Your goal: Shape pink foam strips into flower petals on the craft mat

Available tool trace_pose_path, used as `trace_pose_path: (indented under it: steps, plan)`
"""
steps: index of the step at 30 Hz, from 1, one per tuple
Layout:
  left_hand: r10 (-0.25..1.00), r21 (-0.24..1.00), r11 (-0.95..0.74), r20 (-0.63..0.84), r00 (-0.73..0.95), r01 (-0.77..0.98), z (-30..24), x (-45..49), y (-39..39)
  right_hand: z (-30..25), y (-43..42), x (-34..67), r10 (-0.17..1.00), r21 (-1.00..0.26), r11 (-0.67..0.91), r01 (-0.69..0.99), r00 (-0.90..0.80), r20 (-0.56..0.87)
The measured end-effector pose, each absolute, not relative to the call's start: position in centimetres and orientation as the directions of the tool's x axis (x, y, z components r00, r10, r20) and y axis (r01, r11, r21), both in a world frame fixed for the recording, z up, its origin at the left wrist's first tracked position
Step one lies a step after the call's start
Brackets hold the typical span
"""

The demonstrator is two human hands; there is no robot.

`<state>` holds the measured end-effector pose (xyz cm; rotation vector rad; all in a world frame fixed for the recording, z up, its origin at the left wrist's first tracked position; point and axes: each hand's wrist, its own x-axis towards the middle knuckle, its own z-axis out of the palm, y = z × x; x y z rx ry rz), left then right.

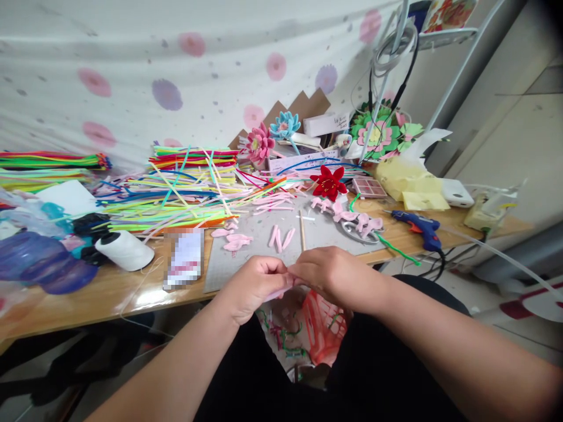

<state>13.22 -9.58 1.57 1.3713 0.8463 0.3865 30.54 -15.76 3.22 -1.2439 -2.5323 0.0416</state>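
Note:
Just over the near table edge, my left hand [256, 284] and my right hand [328, 271] meet, fingertips pinched together on a pale pink pipe cleaner piece [278, 293]. Most of that piece is hidden by the fingers. On the grey cutting mat [259, 269] beyond lie several short pink pipe cleaner pieces [276, 237], with folded pink petals [237, 241] to their left. A thin wooden stick [302, 228] lies upright in view behind my right hand. More shaped pink petals [345, 214] lie in a row to the right, by a red flower [329, 183].
Bundles of coloured pipe cleaners [176, 199] spread over the back left. A white thread cone [125, 251] lies on the left. To the right are scissors [363, 233], a blue glue gun [420, 227] and yellow paper [409, 184]. An orange basket [323, 328] stands below.

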Motion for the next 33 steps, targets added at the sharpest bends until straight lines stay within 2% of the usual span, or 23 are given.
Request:
trace_pose_path:
  steps: [3, 6, 10, 15, 19, 26, 29, 33]
  plan:
    - [0.690, 0.939, 0.184, -0.333, 0.643, 0.290, 1.2, 13.1, -9.3, 2.5, -15.7, 29.9, 0.781, 0.000, 0.595, 0.804, -0.578, 0.238]
    - [0.677, 0.930, 0.132, -0.337, 0.654, 0.343, 1.2, 12.8, -8.9, 2.1, -15.6, 29.6, 0.778, 0.068, 0.581, 0.811, -0.578, 0.247]
    - [0.644, 0.946, 0.048, -0.275, 0.714, 0.320, 2.0, 11.5, -8.1, 1.8, -15.5, 29.9, 0.774, 0.086, 0.540, 0.838, -0.534, 0.340]
    - [0.718, 0.940, -0.104, -0.156, 0.679, 0.326, 3.3, 10.0, -7.6, 1.5, -15.6, 30.1, 0.723, 0.102, 0.515, 0.851, -0.496, 0.481]
    - [0.707, 0.913, -0.202, -0.115, 0.698, 0.354, 3.6, 10.4, -8.0, 1.4, -15.6, 29.9, 0.693, 0.113, 0.534, 0.838, -0.510, 0.510]
    - [0.825, 0.800, -0.389, 0.081, 0.559, 0.458, 3.6, 11.3, -9.1, 1.2, -15.5, 29.4, 0.689, 0.099, 0.513, 0.853, -0.478, 0.545]
    - [0.864, 0.855, -0.329, 0.102, 0.492, 0.401, 3.2, 11.1, -9.2, 1.2, -15.5, 29.2, 0.697, 0.040, 0.489, 0.871, -0.418, 0.583]
    - [0.870, 0.990, -0.046, -0.027, 0.492, 0.137, 2.5, 11.0, -9.3, 1.3, -15.6, 29.0, 0.702, -0.054, 0.449, 0.892, -0.315, 0.638]
